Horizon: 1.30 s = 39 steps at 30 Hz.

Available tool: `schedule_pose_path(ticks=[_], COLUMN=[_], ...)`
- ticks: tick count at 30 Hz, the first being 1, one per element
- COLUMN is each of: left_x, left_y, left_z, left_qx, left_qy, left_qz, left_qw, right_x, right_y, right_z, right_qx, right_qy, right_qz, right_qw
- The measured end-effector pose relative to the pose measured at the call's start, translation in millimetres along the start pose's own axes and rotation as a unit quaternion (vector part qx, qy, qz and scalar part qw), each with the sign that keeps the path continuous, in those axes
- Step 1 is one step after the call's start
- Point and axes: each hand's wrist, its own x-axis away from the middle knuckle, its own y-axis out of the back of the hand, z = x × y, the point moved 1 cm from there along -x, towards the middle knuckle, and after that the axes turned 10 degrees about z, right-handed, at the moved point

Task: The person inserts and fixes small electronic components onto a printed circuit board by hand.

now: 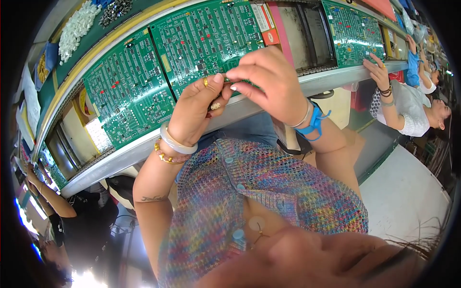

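Note:
My left hand (199,98) and my right hand (273,81) meet over the near edge of a large green circuit board (187,48). Both are closed, with thumbs and fingertips pinched together. Between the fingertips there may be a tiny part, too small to make out. The board below carries many small dark chips and a few red parts; my right hand covers some of its lower right. Just to the left, separated by a dark gap, lies a second green circuit board (127,89) of similar look. Neither hand visibly presses on a board.
A metal rail (139,139) runs along the line's near side. White connectors (77,29) are heaped at the far left, beside dark small parts (115,12). Another green board (353,36) lies right, where a co-worker's hand (377,69) reaches. More people work at both ends.

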Motion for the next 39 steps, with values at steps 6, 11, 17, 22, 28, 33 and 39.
schedule_pose_path(ticks=[6, 11, 17, 22, 28, 33, 39], left_x=[9.3, 20.7, 19.8, 16.2, 15.5, 15.5, 16.9], left_y=[-11.4, 5.3, 6.1, 5.3, 4.5, 5.2, 5.8], left_z=[-1.9, -13.4, -7.3, -8.0, -7.5, -8.9, -6.3], left_qx=[0.048, -0.050, -0.184, -0.240, -0.233, -0.227, -0.223], left_qy=[-0.009, -0.004, 0.003, -0.001, -0.018, -0.003, -0.027], left_qz=[-0.016, -0.044, -0.079, -0.089, -0.089, -0.093, -0.070], left_qw=[0.999, 0.998, 0.980, 0.967, 0.968, 0.969, 0.972], right_x=[9.7, 34.5, 31.3, 30.8, 26.4, 26.7, 5.4], right_y=[5.0, -0.2, -8.1, -8.2, -5.6, -6.9, 2.6], right_z=[2.2, -23.5, -22.3, -24.7, -25.4, -20.3, -9.7], right_qx=[0.025, 0.042, 0.048, 0.057, 0.086, 0.143, 0.023], right_qy=[-0.032, -0.100, -0.082, -0.081, -0.025, 0.014, -0.015], right_qz=[0.004, 0.059, 0.073, 0.089, 0.121, 0.151, 0.074], right_qw=[0.999, 0.992, 0.993, 0.991, 0.989, 0.978, 0.997])
